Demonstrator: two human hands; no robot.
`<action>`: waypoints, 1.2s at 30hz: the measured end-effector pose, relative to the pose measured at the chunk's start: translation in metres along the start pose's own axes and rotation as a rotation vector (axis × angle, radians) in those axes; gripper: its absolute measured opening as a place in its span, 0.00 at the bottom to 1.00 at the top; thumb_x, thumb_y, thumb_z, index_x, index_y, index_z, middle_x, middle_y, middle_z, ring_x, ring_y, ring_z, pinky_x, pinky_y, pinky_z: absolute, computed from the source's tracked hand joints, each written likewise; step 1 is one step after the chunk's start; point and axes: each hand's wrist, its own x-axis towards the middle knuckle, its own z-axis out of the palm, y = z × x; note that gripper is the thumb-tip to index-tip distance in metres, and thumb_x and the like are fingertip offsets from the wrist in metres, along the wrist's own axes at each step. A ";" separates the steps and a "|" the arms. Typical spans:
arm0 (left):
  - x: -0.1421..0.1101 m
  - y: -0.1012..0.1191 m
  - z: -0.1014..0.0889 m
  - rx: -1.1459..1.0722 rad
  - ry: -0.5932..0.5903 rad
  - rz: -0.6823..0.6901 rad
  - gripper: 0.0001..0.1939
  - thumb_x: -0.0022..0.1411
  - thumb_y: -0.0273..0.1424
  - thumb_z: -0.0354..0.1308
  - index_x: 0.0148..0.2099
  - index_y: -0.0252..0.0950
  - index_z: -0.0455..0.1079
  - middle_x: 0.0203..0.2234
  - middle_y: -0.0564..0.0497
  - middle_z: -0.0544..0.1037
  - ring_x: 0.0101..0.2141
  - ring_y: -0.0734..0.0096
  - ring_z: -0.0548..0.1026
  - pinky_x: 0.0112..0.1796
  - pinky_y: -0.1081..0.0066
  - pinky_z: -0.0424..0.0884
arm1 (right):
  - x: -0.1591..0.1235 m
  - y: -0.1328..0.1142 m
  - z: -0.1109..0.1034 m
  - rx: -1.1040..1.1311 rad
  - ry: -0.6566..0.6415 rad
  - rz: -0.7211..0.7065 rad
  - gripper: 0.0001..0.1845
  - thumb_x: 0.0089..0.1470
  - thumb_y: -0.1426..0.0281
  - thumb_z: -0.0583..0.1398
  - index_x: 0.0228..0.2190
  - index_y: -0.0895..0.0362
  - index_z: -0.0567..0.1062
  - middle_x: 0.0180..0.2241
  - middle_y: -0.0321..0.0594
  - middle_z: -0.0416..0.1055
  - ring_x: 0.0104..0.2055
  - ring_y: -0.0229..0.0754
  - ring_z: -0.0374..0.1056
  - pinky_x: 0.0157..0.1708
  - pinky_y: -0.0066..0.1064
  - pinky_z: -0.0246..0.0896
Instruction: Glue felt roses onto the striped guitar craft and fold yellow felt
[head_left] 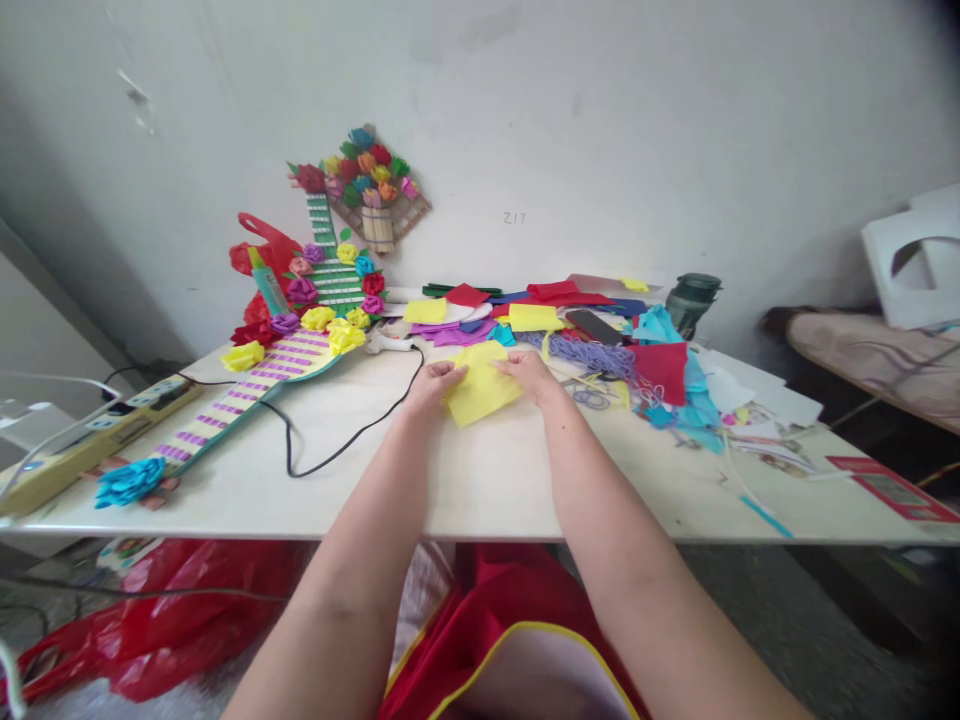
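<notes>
A yellow square sheet, which looks like crepe paper or thin cloth, is held up over the white table. My left hand pinches its left edge between thumb and fingers. On the opposite edge, my right hand is closed in a similar pinch. Just behind the sheet lie more coloured pieces, among them a yellow one and a purple one. A tangle of lilac yarn rests to the right of my right hand.
At left lies a guitar-shaped panel trimmed with paper flowers, beside a power strip. The cord of a white glue gun loops across the table. A dark bottle stands at back right, near blue scraps. A red bag hangs below.
</notes>
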 end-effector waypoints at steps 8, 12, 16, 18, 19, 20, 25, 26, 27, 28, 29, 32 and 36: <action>0.004 -0.002 -0.001 0.027 0.041 0.003 0.18 0.44 0.43 0.63 0.23 0.33 0.64 0.14 0.56 0.67 0.15 0.80 0.63 0.18 0.76 0.54 | -0.004 -0.002 -0.001 -0.037 -0.090 -0.001 0.16 0.28 0.62 0.70 0.20 0.59 0.74 0.19 0.36 0.72 0.23 0.38 0.67 0.26 0.30 0.63; 0.006 -0.005 -0.003 0.057 0.024 -0.014 0.19 0.44 0.44 0.63 0.25 0.33 0.66 0.16 0.54 0.70 0.17 0.78 0.65 0.20 0.76 0.56 | -0.005 -0.002 0.000 0.005 -0.141 0.025 0.16 0.28 0.62 0.70 0.21 0.59 0.74 0.20 0.36 0.72 0.24 0.40 0.69 0.28 0.32 0.65; 0.005 -0.005 -0.004 0.099 0.023 0.001 0.18 0.46 0.43 0.62 0.24 0.33 0.65 0.15 0.55 0.67 0.16 0.80 0.62 0.19 0.76 0.53 | -0.006 -0.003 0.001 0.021 -0.144 0.014 0.17 0.29 0.62 0.70 0.20 0.58 0.73 0.19 0.35 0.71 0.23 0.40 0.68 0.26 0.31 0.64; 0.005 -0.005 -0.004 0.117 0.026 0.015 0.18 0.46 0.43 0.62 0.23 0.33 0.65 0.13 0.57 0.64 0.15 0.81 0.59 0.19 0.76 0.50 | -0.006 -0.004 0.002 0.002 -0.129 0.011 0.16 0.29 0.62 0.69 0.20 0.59 0.73 0.19 0.35 0.71 0.23 0.40 0.68 0.25 0.31 0.63; 0.004 -0.004 -0.004 0.126 0.029 0.020 0.18 0.46 0.43 0.62 0.22 0.33 0.64 0.13 0.57 0.62 0.15 0.82 0.57 0.18 0.76 0.48 | -0.007 -0.004 0.003 -0.009 -0.122 0.011 0.16 0.30 0.62 0.69 0.19 0.59 0.73 0.19 0.35 0.71 0.23 0.40 0.68 0.25 0.30 0.63; 0.004 -0.004 -0.004 0.135 0.031 0.026 0.18 0.46 0.43 0.62 0.22 0.33 0.63 0.12 0.58 0.61 0.15 0.82 0.56 0.18 0.75 0.47 | -0.007 -0.005 0.003 -0.016 -0.118 0.011 0.15 0.31 0.62 0.69 0.20 0.59 0.73 0.19 0.35 0.71 0.23 0.40 0.68 0.25 0.30 0.63; 0.003 0.000 -0.001 0.147 0.041 0.038 0.18 0.45 0.42 0.61 0.20 0.34 0.60 0.12 0.58 0.58 0.15 0.82 0.54 0.19 0.75 0.46 | -0.006 -0.003 0.005 0.030 -0.150 0.008 0.14 0.32 0.63 0.68 0.21 0.58 0.73 0.19 0.35 0.72 0.24 0.40 0.69 0.26 0.30 0.64; 0.002 0.001 0.000 0.142 0.047 0.037 0.18 0.45 0.41 0.61 0.20 0.34 0.60 0.12 0.58 0.59 0.15 0.82 0.55 0.19 0.75 0.46 | -0.006 -0.003 0.005 0.048 -0.158 0.008 0.14 0.31 0.64 0.68 0.22 0.58 0.74 0.20 0.35 0.72 0.25 0.40 0.69 0.26 0.30 0.64; 0.002 0.001 0.001 0.136 0.057 0.036 0.17 0.44 0.41 0.61 0.20 0.34 0.61 0.12 0.58 0.59 0.15 0.82 0.55 0.19 0.75 0.47 | -0.006 -0.002 0.006 0.063 -0.160 0.008 0.14 0.30 0.65 0.68 0.23 0.59 0.75 0.20 0.35 0.72 0.25 0.40 0.69 0.27 0.30 0.65; 0.002 0.001 0.001 0.129 0.069 0.035 0.16 0.44 0.41 0.61 0.21 0.34 0.62 0.12 0.58 0.60 0.15 0.81 0.56 0.19 0.75 0.47 | -0.006 -0.002 0.007 0.075 -0.155 0.007 0.14 0.30 0.66 0.68 0.23 0.59 0.75 0.21 0.35 0.73 0.25 0.40 0.69 0.28 0.31 0.65; 0.002 0.002 0.002 0.122 0.079 0.034 0.16 0.44 0.41 0.61 0.21 0.34 0.63 0.13 0.58 0.61 0.15 0.81 0.56 0.19 0.75 0.48 | -0.006 -0.002 0.007 0.085 -0.147 0.007 0.14 0.29 0.66 0.68 0.23 0.59 0.76 0.21 0.36 0.73 0.25 0.40 0.69 0.28 0.31 0.65; 0.002 0.001 0.002 0.102 0.108 0.031 0.14 0.43 0.39 0.62 0.22 0.33 0.64 0.13 0.58 0.62 0.15 0.81 0.57 0.19 0.76 0.49 | -0.007 -0.003 0.009 0.111 -0.138 -0.001 0.14 0.29 0.67 0.68 0.24 0.59 0.77 0.22 0.36 0.74 0.24 0.39 0.69 0.29 0.31 0.65; 0.006 -0.004 -0.001 0.060 0.104 0.028 0.14 0.44 0.38 0.61 0.22 0.33 0.64 0.13 0.57 0.62 0.16 0.81 0.59 0.19 0.76 0.50 | -0.007 -0.004 0.010 0.135 -0.122 -0.024 0.15 0.29 0.68 0.68 0.26 0.59 0.79 0.24 0.37 0.76 0.26 0.39 0.70 0.31 0.32 0.65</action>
